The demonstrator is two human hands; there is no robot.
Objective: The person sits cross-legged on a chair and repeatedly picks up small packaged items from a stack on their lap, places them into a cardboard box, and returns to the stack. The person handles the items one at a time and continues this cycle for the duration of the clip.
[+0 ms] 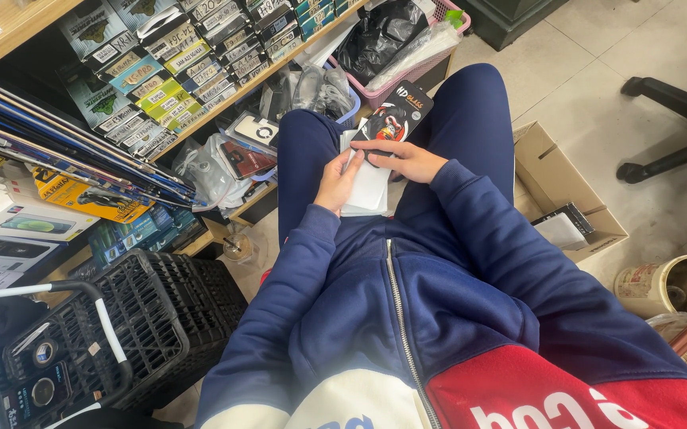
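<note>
Seated person sorting flat packets over the lap.
Left hand [337, 181] clasps the white packet stack [369, 191] underneath as support; right hand [404, 159] pinches the black packet [395, 117] on top.

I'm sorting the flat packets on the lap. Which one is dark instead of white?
The black rectangular packet under the right hand, jutting past the knees. The stack of white packets in the left hand is plain white.

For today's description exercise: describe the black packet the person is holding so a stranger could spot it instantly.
Find the seated person's lap in blue trousers. Above the white stack there, the right hand grips a black packet. It is the only dark, glossy, upright item between the knees.
</note>
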